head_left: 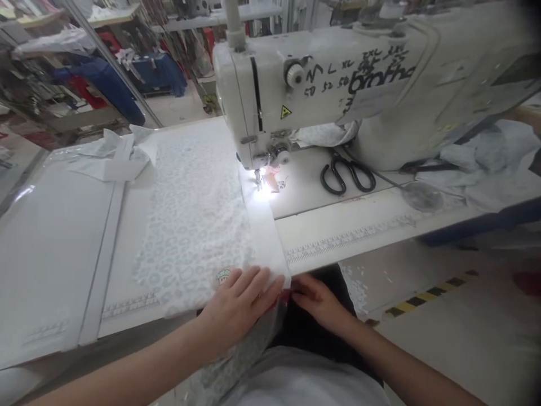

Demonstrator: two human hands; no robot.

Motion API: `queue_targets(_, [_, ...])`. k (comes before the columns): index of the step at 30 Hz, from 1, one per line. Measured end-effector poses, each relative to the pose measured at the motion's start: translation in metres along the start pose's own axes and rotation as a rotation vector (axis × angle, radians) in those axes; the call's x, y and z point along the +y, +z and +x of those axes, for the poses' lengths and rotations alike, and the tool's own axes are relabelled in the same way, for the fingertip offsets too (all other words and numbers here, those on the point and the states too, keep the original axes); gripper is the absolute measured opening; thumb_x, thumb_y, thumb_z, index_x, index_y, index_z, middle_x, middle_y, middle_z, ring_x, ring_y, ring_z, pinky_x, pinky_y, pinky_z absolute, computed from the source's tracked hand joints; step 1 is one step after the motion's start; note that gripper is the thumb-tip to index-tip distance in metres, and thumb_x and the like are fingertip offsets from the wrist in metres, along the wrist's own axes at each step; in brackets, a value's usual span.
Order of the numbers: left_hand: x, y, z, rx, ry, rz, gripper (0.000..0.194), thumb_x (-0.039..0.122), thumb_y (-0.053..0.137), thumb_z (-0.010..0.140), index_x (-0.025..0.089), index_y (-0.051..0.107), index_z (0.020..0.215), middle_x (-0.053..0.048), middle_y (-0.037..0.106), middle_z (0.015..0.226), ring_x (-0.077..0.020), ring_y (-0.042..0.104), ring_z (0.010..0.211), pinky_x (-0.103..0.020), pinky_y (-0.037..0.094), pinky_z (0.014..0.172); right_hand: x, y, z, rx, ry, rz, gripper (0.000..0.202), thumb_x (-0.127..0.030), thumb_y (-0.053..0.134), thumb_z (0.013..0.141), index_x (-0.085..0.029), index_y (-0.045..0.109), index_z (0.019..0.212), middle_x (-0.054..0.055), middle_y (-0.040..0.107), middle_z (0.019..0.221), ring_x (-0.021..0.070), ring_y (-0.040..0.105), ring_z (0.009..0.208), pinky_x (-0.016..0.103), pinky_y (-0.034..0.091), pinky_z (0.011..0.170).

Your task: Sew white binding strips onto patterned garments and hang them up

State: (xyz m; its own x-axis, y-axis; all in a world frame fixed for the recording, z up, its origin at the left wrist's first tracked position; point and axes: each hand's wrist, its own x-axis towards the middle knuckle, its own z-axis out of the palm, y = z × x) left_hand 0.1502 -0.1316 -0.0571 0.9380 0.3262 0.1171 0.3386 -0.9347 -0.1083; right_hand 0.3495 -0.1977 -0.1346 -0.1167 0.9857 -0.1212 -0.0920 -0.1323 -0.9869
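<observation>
A white patterned fabric piece [194,208] lies on the sewing table, its plain white border strip [266,231] running under the lit needle of the sewing machine [291,101]. My left hand [236,299] rests on the near end of the fabric, palm down with its fingers stretched out, beside a small round label [223,275]. At the table's front edge, my right hand [315,296] has its fingers bent around the near corner of the strip, where a bit of red shows. Patterned fabric also hangs below the edge, towards my lap.
Black-handled scissors [349,173] lie right of the needle. A printed ruler [350,237] runs along the table's front edge. Crumpled fabric [486,163] is at the right. Cut white pieces [120,160] and a long strip [103,254] lie at the left.
</observation>
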Motion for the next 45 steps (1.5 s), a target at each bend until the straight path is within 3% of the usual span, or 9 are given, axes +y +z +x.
queue_targets(3, [-0.002,0.003,0.010,0.127,0.036,-0.028,0.033,0.007,0.041,0.084,0.014,0.050,0.116,-0.007,0.061,0.089,-0.0188,0.053,0.078,-0.035,0.038,0.070,0.000,0.006,0.005,-0.039,0.050,0.181,0.011,-0.026,0.061,0.077,-0.020,0.063,0.086,0.002,0.063,0.084,0.0179,0.059,0.082,0.033,0.046,0.080])
queue_targets(5, [-0.003,0.002,0.014,0.169,0.075,-0.083,0.026,0.007,0.040,0.085,0.013,0.053,0.106,-0.006,0.060,0.085,-0.0172,0.051,0.074,-0.033,0.037,0.067,-0.004,0.008,0.000,-0.008,0.056,0.202,0.011,-0.029,0.065,0.076,-0.019,0.065,0.077,0.001,0.061,0.077,0.0166,0.057,0.075,0.031,0.045,0.075])
queue_targets(8, [-0.001,0.002,0.014,0.189,0.127,-0.134,0.021,0.006,0.038,0.086,0.013,0.054,0.098,-0.006,0.061,0.085,-0.0171,0.051,0.074,-0.033,0.037,0.067,-0.012,0.007,-0.010,0.037,0.046,0.191,0.015,-0.033,0.067,0.076,-0.018,0.065,0.073,0.000,0.059,0.072,0.0146,0.054,0.070,0.028,0.044,0.069])
queue_targets(16, [0.006,0.012,0.009,0.158,0.165,-0.292,0.026,0.007,0.042,0.086,0.009,0.052,0.109,-0.007,0.060,0.084,-0.0175,0.050,0.075,-0.034,0.037,0.065,-0.025,0.006,-0.026,0.052,0.116,0.187,0.017,-0.035,0.066,0.076,-0.017,0.066,0.074,-0.001,0.056,0.068,0.0132,0.050,0.066,0.026,0.042,0.064])
queue_targets(22, [0.010,0.007,0.014,0.203,0.148,-0.411,0.021,0.008,0.045,0.086,0.010,0.055,0.104,-0.006,0.061,0.086,-0.0162,0.051,0.078,-0.032,0.038,0.068,-0.029,0.007,-0.028,0.074,0.131,0.200,0.013,-0.030,0.065,0.075,-0.018,0.066,0.074,-0.001,0.058,0.069,0.0133,0.051,0.065,0.027,0.042,0.063])
queue_targets(31, [0.010,0.010,0.014,0.238,0.171,-0.371,0.021,0.009,0.048,0.086,0.010,0.058,0.104,-0.005,0.063,0.085,-0.0165,0.051,0.078,-0.033,0.037,0.069,-0.034,0.006,-0.028,0.097,0.171,0.213,0.013,-0.029,0.063,0.077,-0.017,0.066,0.072,-0.001,0.057,0.065,0.0128,0.050,0.063,0.026,0.040,0.062])
queue_targets(39, [0.021,0.016,0.015,0.337,0.134,-0.273,0.016,0.012,0.060,0.079,0.010,0.060,0.096,-0.003,0.065,0.082,-0.0157,0.054,0.077,-0.032,0.035,0.067,-0.030,0.008,-0.034,0.107,0.281,0.456,0.025,-0.033,0.053,0.082,-0.014,0.067,0.074,0.004,0.061,0.066,0.0139,0.054,0.062,0.026,0.041,0.058])
queue_targets(42, [0.024,0.013,0.017,0.326,0.084,-0.291,0.014,0.011,0.059,0.080,0.012,0.059,0.094,-0.002,0.065,0.081,-0.0150,0.055,0.077,-0.032,0.036,0.066,-0.033,0.003,-0.036,0.123,0.092,0.106,0.017,-0.026,0.050,0.084,-0.016,0.065,0.084,0.004,0.060,0.073,0.0155,0.056,0.068,0.029,0.046,0.063])
queue_targets(45, [0.027,0.007,0.019,0.318,0.026,-0.344,0.014,0.013,0.057,0.081,0.014,0.058,0.094,-0.001,0.065,0.082,-0.0137,0.056,0.077,-0.031,0.037,0.069,-0.038,-0.003,-0.032,0.151,-0.357,-0.453,0.018,-0.018,0.054,0.084,-0.020,0.061,0.101,0.008,0.060,0.097,0.0197,0.055,0.091,0.037,0.047,0.080])
